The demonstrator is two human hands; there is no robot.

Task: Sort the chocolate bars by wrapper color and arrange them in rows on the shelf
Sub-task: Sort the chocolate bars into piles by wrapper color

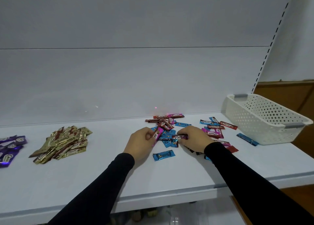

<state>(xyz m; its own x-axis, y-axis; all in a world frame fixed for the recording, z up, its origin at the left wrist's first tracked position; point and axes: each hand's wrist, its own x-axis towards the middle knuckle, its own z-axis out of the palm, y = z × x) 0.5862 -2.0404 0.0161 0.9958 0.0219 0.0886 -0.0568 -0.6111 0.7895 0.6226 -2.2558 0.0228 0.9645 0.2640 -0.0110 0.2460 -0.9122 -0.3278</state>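
On wrappers (179, 137) — "Choco" lettering

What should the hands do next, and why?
Probably lift the red bar that the right hand pinches out of the mixed heap. Gold and purple piles already lie apart; reds, pinks and blues remain jumbled.
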